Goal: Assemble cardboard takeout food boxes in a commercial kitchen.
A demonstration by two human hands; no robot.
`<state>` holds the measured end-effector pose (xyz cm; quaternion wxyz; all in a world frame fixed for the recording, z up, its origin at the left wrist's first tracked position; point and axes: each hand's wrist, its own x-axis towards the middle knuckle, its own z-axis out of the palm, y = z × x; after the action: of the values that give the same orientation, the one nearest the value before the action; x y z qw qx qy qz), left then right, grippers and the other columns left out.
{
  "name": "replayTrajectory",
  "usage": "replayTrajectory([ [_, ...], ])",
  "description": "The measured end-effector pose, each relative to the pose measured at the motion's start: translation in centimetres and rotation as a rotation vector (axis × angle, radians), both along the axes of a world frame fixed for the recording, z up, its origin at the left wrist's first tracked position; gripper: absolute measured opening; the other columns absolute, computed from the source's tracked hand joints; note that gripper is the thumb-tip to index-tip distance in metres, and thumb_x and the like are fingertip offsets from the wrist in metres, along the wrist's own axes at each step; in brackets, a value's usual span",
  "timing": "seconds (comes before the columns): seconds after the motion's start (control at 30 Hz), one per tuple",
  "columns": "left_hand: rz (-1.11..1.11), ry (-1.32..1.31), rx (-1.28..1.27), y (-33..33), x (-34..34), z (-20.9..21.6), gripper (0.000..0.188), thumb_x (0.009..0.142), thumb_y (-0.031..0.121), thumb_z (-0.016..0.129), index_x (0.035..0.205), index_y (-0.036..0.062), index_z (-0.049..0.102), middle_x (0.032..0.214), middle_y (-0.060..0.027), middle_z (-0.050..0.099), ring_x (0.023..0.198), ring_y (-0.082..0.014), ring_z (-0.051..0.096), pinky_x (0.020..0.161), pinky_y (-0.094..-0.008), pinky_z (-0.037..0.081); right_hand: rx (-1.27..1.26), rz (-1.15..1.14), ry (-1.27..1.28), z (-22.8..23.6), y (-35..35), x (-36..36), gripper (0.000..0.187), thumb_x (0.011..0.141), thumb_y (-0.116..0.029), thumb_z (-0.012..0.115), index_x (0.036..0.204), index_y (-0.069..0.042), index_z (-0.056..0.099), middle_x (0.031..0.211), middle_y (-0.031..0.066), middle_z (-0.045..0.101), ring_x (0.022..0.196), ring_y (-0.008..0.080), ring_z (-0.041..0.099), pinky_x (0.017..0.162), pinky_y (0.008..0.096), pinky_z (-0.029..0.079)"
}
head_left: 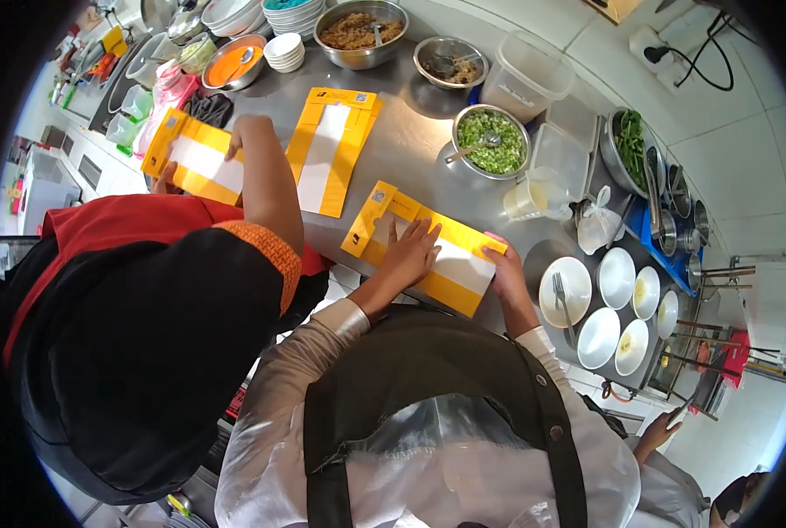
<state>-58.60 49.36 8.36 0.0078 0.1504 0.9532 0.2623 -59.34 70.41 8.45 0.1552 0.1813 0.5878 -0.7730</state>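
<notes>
A flat yellow-and-white paper package (453,271) lies slantwise on the steel table in front of me. My left hand (409,255) rests on its face with the fingers stretched out and spread. At its right end, my right hand (507,271) grips the edge, thumb on top and the other fingers partly hidden. A second such package (315,165) lies flat just beyond, to the left. Farther left, a co-worker's hands hold a third package (198,158); the hand on top (250,132) belongs to the arm with the orange-trimmed sleeve.
Along the back stand bowls of brown food (360,33), orange sauce (235,63) and chopped greens (490,141). A clear plastic tub (527,75) and a jug (525,201) are beyond my right hand. Several white bowls (599,338) and a fork (560,295) lie at the right.
</notes>
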Motion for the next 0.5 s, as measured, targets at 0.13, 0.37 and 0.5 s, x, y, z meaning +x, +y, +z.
replayTrajectory([
  [0.13,-0.060,-0.078,-0.099,-0.1,-1.2,-0.4,0.039,0.086,0.032,0.043,0.123,0.0183,0.046,0.136,-0.0030,0.034,0.128,-0.0247,0.027,0.096,-0.0659,0.005,-0.026,-0.100,-0.026,-2.4,0.0,1.6,0.032,0.076,0.004,0.056,0.107,-0.001,0.053,0.094,0.0099,0.058,0.084,0.0178,0.057,0.074,0.0305,0.048],
  [0.37,-0.181,-0.286,-0.031,-2.3,-4.2,-0.9,0.032,0.090,0.029,0.039,0.117,0.0189,0.053,0.136,0.0006,0.036,0.131,-0.0241,0.020,0.099,-0.0627,-0.002,-0.438,0.285,-0.205,1.0,0.4,1.2,0.028,0.080,-0.001,0.051,0.108,-0.002,0.052,0.110,0.0137,0.055,0.092,0.0219,0.058,0.076,0.0333,0.050],
  [0.5,-0.318,-0.455,0.156,-2.8,-3.8,-0.3,0.030,0.089,0.022,0.041,0.116,0.0141,0.054,0.133,-0.0009,0.040,0.130,-0.0203,0.023,0.103,-0.0560,-0.001,0.535,0.649,0.489,0.5,-1.3,0.0,0.032,0.075,-0.009,0.059,0.107,-0.008,0.057,0.112,0.0084,0.052,0.084,0.0200,0.056,0.069,0.0315,0.046],
])
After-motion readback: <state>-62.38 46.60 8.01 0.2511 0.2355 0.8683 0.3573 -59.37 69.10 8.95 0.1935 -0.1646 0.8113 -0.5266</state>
